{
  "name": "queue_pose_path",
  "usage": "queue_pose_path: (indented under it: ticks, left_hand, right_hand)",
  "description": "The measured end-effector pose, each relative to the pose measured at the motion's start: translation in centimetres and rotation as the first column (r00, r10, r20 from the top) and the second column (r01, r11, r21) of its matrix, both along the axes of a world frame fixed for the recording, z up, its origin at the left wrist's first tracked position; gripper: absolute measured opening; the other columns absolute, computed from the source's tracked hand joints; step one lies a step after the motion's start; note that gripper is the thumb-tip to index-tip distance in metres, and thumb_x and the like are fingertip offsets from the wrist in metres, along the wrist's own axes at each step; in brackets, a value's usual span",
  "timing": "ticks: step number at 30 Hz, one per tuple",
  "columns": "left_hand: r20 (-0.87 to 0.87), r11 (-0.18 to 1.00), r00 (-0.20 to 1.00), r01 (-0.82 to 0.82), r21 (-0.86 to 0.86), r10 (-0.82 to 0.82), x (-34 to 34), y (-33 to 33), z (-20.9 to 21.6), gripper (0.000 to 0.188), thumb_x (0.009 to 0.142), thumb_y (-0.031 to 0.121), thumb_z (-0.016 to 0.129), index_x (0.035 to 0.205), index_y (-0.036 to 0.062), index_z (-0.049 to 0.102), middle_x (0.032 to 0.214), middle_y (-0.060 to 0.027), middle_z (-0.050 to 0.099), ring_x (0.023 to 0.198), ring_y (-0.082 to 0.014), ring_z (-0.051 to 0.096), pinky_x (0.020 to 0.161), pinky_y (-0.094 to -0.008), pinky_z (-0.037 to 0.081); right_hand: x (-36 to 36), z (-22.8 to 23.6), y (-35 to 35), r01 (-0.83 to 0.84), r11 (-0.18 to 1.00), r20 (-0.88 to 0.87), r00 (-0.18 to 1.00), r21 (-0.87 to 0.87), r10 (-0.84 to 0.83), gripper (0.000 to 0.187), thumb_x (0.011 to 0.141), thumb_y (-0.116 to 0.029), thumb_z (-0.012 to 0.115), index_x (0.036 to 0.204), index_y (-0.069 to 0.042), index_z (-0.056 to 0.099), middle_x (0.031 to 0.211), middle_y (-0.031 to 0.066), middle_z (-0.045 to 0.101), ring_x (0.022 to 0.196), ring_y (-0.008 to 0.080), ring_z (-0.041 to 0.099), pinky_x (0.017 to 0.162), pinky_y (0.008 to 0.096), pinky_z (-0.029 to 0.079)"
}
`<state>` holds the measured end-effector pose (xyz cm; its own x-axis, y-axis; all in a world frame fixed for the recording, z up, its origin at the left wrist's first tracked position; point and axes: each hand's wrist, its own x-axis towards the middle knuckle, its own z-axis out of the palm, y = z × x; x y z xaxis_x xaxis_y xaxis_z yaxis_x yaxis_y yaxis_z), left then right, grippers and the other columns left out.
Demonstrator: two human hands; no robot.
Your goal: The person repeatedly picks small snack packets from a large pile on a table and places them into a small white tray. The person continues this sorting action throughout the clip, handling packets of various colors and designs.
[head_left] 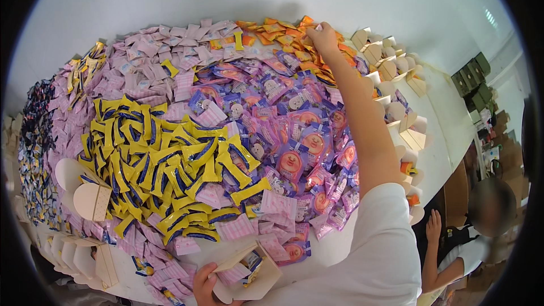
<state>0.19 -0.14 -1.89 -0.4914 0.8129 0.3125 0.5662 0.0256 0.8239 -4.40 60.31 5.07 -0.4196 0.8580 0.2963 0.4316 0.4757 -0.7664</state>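
My left hand [204, 284] grips a small cream cardboard box [267, 279] with its top open, near the table's front edge. Inside it lie a pink striped packet [233, 273] and a yellow-and-blue packet [252, 260]. My right arm stretches over the table to the far side. There my right hand [324, 39] is closed at the edge of the orange packets [277, 29], its fingertips together; what they pinch is too small to make out. Purple character packets [300, 136] lie beneath and left of the right forearm. Left of these is a heap of yellow-and-blue packets [150, 153].
Pale pink packets [147, 51] spread across the back and left, with dark blue packets [37, 130] farther left. Cream boxes [388, 68] line the table's right edge; more boxes [76, 258] stand at the lower left. Another person [464, 255] is at the right.
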Motion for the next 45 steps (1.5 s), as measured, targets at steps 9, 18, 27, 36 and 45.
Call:
queue_pose_path:
  ticks: [9, 18, 27, 36, 45]
  left_hand:
    - [-0.056, 0.998, 0.998, -0.013, 0.068, 0.017, 0.0, 0.6, 0.1, 0.079, 0.064, 0.033, 0.073, 0.129, 0.0092, 0.035, 0.12, -0.0225, 0.048, 0.106, -0.0392, 0.048, 0.09, -0.0473, 0.037]
    - [-0.036, 0.996, 0.999, -0.012, 0.092, 0.015, -0.2, 0.8, 0.1, 0.092, 0.053, 0.021, 0.08, 0.131, 0.0114, 0.032, 0.119, -0.0229, 0.045, 0.103, -0.0374, 0.05, 0.086, -0.0458, 0.04]
    - [0.175, 0.999, 0.984, -0.038, 0.006, 0.036, -0.3, 1.5, 1.0, 0.088, 0.053, 0.021, 0.08, 0.126, 0.0015, 0.035, 0.121, -0.0159, 0.047, 0.108, -0.0328, 0.048, 0.091, -0.0392, 0.038]
    - [0.001, 1.0, 1.0, 0.02, -0.014, -0.02, -0.2, 0.9, 1.5, 0.088, 0.053, 0.017, 0.081, 0.127, 0.0046, 0.035, 0.124, -0.0165, 0.044, 0.113, -0.0351, 0.044, 0.093, -0.0405, 0.037]
    - [-0.03, 0.996, 0.999, -0.015, 0.092, 0.018, 0.1, 1.1, 1.1, 0.083, 0.053, 0.018, 0.081, 0.123, 0.0059, 0.038, 0.122, -0.017, 0.046, 0.109, -0.035, 0.047, 0.09, -0.0405, 0.039]
  right_hand:
    - [-2.1, -1.6, -3.0, -0.091, 0.993, 0.746, 0.666, 0.077, 0.003, 0.043, 0.069, -0.036, 0.064, 0.095, -0.002, 0.063, 0.099, 0.0148, 0.063, 0.097, 0.0275, 0.059, 0.08, 0.0392, 0.047]
    - [1.1, 7.8, -12.2, -0.471, 0.802, -0.219, 0.882, -0.367, 0.417, 0.029, 0.071, -0.026, 0.068, 0.083, -0.002, 0.059, 0.07, 0.0055, 0.062, 0.047, 0.0115, 0.051, 0.043, 0.0244, 0.039]
    - [10.9, 7.7, -39.5, -0.977, 0.164, 0.375, 0.102, -0.136, 0.922, 0.036, 0.067, -0.014, 0.071, 0.098, -0.006, 0.055, 0.08, 0.0071, 0.058, 0.069, 0.0212, 0.06, 0.056, 0.0306, 0.047]
    - [12.3, 4.7, -40.5, -0.964, 0.196, 0.513, 0.079, -0.178, 0.855, 0.044, 0.071, -0.021, 0.067, 0.105, -0.007, 0.044, 0.088, 0.0125, 0.053, 0.073, 0.0299, 0.058, 0.056, 0.0376, 0.048]
    - [13.1, 3.7, -40.7, -0.972, 0.163, 0.549, 0.044, -0.171, 0.835, 0.025, 0.07, -0.01, 0.063, 0.092, -0.003, 0.053, 0.086, 0.013, 0.054, 0.079, 0.0274, 0.059, 0.058, 0.0366, 0.047]
